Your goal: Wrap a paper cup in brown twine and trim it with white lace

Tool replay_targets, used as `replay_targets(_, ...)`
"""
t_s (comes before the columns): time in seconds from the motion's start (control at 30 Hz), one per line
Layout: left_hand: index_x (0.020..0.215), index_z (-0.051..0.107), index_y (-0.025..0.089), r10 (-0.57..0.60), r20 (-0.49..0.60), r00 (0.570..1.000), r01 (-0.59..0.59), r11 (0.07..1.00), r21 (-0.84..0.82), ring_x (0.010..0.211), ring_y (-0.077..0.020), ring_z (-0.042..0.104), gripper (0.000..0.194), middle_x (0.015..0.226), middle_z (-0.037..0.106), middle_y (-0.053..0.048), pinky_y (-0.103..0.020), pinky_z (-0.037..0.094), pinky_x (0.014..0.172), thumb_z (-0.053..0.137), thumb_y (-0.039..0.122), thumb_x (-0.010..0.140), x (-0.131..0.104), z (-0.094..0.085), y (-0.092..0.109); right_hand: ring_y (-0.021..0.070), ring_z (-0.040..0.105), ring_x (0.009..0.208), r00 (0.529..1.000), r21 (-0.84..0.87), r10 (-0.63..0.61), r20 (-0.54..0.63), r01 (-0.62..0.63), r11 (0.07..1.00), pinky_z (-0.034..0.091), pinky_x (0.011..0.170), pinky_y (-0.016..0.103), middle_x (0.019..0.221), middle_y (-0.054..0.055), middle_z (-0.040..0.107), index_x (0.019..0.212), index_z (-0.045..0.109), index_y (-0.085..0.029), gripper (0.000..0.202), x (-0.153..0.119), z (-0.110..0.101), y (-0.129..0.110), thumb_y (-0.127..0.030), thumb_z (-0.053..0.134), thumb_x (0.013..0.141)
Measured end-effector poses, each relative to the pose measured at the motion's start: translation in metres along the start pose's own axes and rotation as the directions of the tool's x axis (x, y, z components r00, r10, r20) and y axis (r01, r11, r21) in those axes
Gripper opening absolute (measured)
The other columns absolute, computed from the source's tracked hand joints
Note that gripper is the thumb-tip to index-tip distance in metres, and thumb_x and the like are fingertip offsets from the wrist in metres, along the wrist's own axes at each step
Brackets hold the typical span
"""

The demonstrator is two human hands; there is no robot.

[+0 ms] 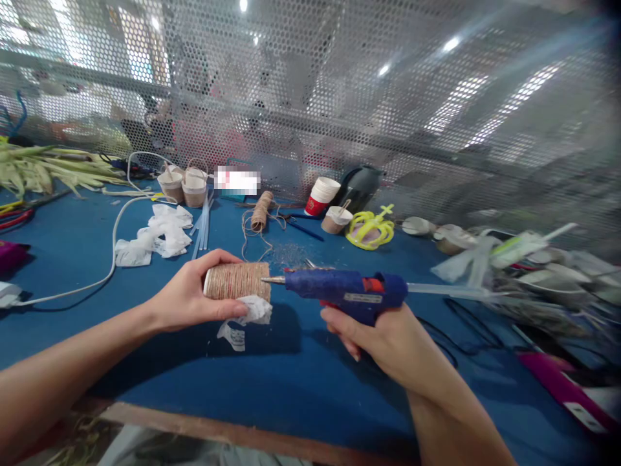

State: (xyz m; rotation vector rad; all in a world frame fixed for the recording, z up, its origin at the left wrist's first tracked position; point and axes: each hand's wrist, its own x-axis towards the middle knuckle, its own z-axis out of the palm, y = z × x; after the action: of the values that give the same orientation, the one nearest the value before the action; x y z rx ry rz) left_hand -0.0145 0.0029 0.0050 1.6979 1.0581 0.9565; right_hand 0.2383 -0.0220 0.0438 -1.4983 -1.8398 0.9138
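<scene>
My left hand (204,288) is wrapped round a twine-wrapped paper cup (242,279) lying on its side above the table. A crumpled white tissue (257,310) is pinched under my left thumb against the cup, with a torn end hanging down. My right hand (369,330) grips a blue hot glue gun (339,288) by its handle. The gun's metal tip points left and meets or nearly meets the twine near the cup's right end. A clear glue stick (446,291) sticks out of the gun's back.
On the blue table (194,362) lie a twine roll (262,210), white tissues (162,233) and glue sticks (204,223). Further back stand small twine-wrapped cups (194,188), stacked paper cups (321,195) and a yellow crown (370,231). Black cables (466,330) run at the right, before a perforated metal screen (291,84).
</scene>
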Motion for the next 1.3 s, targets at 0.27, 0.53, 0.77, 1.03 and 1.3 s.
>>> replay_targets(0.27,0.093,0.051,0.015,-0.099,0.0,0.995,0.098,0.985,-0.14,0.063,-0.0112,0.049,0.046,0.074,0.055,0.002,-0.02,0.042,0.055,0.072,0.038,0.058,0.002,0.001,0.004,0.007,0.041,0.038,1.0,0.074,-0.008,-0.001,0.008,0.997,0.039,0.037,0.02,0.049,-0.004,0.049,0.066,0.056,-0.019,0.027,-0.004,0.001,-0.005,-0.044,0.06,0.074)
replay_targets(0.53,0.089,0.051,0.014,-0.146,0.013,0.989,0.146,0.972,-0.183,0.057,-0.009,0.047,0.044,0.067,0.052,0.004,-0.019,0.039,0.051,0.071,0.038,0.058,0.003,0.003,0.007,0.0072,0.041,0.036,0.996,0.049,-0.051,0.08,0.047,0.998,0.04,0.036,0.02,0.046,-0.004,0.048,0.067,0.055,-0.019,0.027,0.0,0.0,0.003,-0.045,0.057,0.075)
replay_targets(0.77,0.092,0.052,0.015,-0.085,-0.003,0.996,0.085,0.99,-0.108,0.061,-0.01,0.049,0.046,0.073,0.054,0.002,-0.02,0.042,0.054,0.073,0.037,0.058,0.0,0.004,0.005,0.007,0.041,0.037,0.999,0.069,-0.009,0.044,0.006,0.998,0.04,0.036,0.019,0.047,-0.004,0.049,0.066,0.056,-0.018,0.025,-0.001,0.002,-0.003,-0.042,0.059,0.074)
replay_targets(1.03,0.099,0.054,0.016,0.13,-0.039,0.991,-0.122,0.978,0.167,0.075,-0.0175,0.057,0.051,0.088,0.062,-0.004,-0.028,0.047,0.066,0.073,0.04,0.059,-0.006,0.007,0.0,0.0075,0.043,0.036,1.0,0.042,-0.018,0.022,0.017,0.999,0.04,0.037,0.02,0.04,-0.005,0.047,0.06,0.056,-0.017,0.032,0.006,0.0,0.0,-0.045,0.057,0.076)
replay_targets(1.3,0.098,0.055,0.015,0.274,-0.082,0.958,-0.238,0.922,0.305,0.078,-0.0183,0.058,0.051,0.091,0.062,-0.005,-0.029,0.047,0.069,0.073,0.042,0.059,-0.004,0.006,-0.001,0.0074,0.042,0.036,1.0,0.041,-0.014,0.018,0.013,0.999,0.041,0.04,0.02,0.041,-0.005,0.047,0.061,0.056,-0.018,0.029,0.003,-0.001,-0.002,-0.043,0.057,0.076)
